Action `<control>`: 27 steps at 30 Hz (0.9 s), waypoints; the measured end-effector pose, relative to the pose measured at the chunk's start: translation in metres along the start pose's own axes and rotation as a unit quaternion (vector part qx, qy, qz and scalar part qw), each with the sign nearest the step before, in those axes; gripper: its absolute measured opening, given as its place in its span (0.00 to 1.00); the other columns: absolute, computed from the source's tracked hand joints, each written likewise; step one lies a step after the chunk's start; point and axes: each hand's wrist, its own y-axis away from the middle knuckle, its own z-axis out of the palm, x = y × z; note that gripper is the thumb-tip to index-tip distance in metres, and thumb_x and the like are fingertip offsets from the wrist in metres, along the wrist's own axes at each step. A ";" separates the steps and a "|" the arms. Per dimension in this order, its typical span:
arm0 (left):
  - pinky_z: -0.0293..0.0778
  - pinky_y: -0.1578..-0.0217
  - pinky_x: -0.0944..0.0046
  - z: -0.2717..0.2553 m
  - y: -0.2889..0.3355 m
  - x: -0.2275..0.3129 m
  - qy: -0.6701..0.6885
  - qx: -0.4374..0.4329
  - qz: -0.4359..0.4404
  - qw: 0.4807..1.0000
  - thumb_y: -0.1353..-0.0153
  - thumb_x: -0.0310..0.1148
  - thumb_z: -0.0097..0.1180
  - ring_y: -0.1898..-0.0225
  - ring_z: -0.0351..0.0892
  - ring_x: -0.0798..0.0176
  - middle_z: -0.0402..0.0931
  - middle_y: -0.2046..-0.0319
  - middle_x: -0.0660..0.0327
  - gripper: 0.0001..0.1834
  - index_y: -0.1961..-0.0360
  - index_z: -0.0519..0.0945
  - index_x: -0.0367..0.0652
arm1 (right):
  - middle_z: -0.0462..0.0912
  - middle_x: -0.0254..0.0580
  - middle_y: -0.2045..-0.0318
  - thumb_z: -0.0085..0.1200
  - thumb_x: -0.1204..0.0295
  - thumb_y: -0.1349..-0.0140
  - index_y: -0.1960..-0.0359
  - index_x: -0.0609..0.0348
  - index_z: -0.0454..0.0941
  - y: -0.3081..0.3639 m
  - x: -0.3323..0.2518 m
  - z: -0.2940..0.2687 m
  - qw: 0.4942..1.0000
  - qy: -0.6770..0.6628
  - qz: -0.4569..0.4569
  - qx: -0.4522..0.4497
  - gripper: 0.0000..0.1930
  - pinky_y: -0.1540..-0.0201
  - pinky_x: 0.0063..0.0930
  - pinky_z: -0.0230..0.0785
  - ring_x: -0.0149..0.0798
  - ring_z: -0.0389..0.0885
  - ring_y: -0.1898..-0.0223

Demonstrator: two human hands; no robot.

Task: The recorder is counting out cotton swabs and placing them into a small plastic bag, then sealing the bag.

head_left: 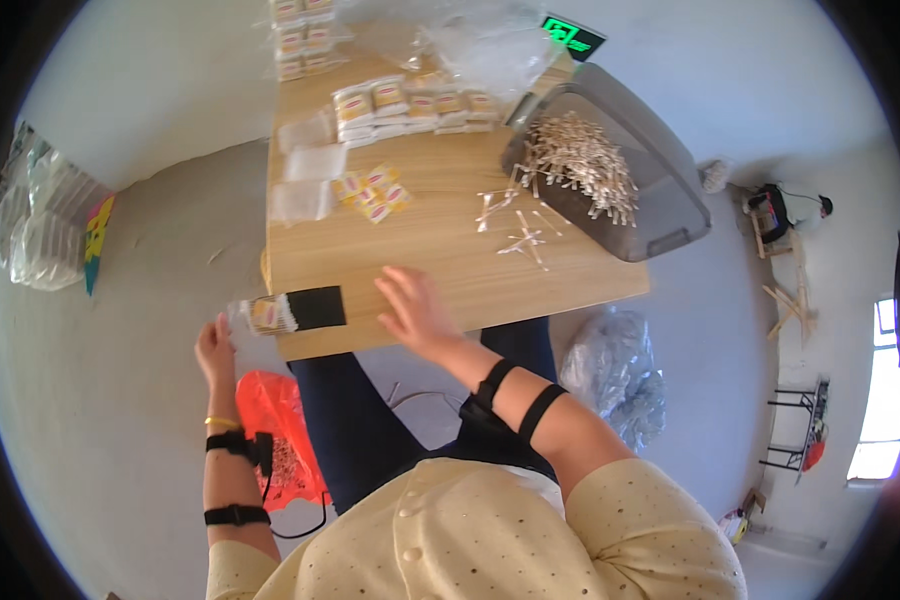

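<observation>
A pale wood-grain surface (440, 255) carries yellow-and-red labelled clear packets (375, 192), a grey bin (660, 215) of cream sticks (580, 160), and a black block (315, 307).

Small packing workshop, wooden table (440, 265), stacked packets (410, 105), grey bin (660, 190) of sticks

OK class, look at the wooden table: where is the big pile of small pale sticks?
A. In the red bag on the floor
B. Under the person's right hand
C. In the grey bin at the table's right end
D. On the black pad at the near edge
C: the pile of sticks lies inside the tilted grey bin at the right end of the table, with only a few loose sticks on the wood beside it.
</observation>
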 end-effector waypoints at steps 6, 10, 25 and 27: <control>0.55 0.83 0.72 -0.030 0.028 0.025 0.050 0.087 0.003 0.995 0.23 0.46 0.55 0.84 0.61 0.78 0.61 0.87 0.72 0.24 0.77 0.74 0.43 | 0.74 0.47 0.49 0.67 0.72 0.43 0.51 0.52 0.77 0.052 0.114 -0.110 0.952 0.158 0.228 0.133 0.18 0.42 0.51 0.64 0.55 0.72 0.46; 0.58 0.82 0.73 -0.002 0.054 0.067 0.063 0.035 0.071 0.995 0.22 0.42 0.54 0.82 0.62 0.80 0.66 0.83 0.72 0.22 0.75 0.72 0.43 | 0.74 0.43 0.53 0.68 0.73 0.44 0.53 0.48 0.78 0.067 0.137 -0.116 0.941 0.173 0.270 0.107 0.18 0.45 0.49 0.65 0.52 0.72 0.47; 0.62 0.29 0.47 0.203 0.190 0.243 -0.190 -0.357 0.455 0.793 0.35 0.43 0.64 0.28 0.63 0.45 0.67 0.31 0.48 0.31 0.34 0.73 0.41 | 0.70 0.47 0.32 0.70 0.67 0.42 0.32 0.48 0.70 0.056 0.159 -0.115 0.956 0.082 0.221 0.175 0.35 0.29 0.52 0.58 0.58 0.65 0.32; 0.50 0.22 0.46 0.215 0.189 0.235 -0.249 -0.361 0.470 0.766 0.34 0.45 0.63 0.21 0.50 0.44 0.54 0.23 0.47 0.39 0.27 0.64 0.40 | 0.74 0.45 0.36 0.68 0.69 0.41 0.35 0.49 0.73 0.046 0.150 -0.120 0.967 0.041 0.206 0.146 0.31 0.32 0.49 0.62 0.56 0.69 0.35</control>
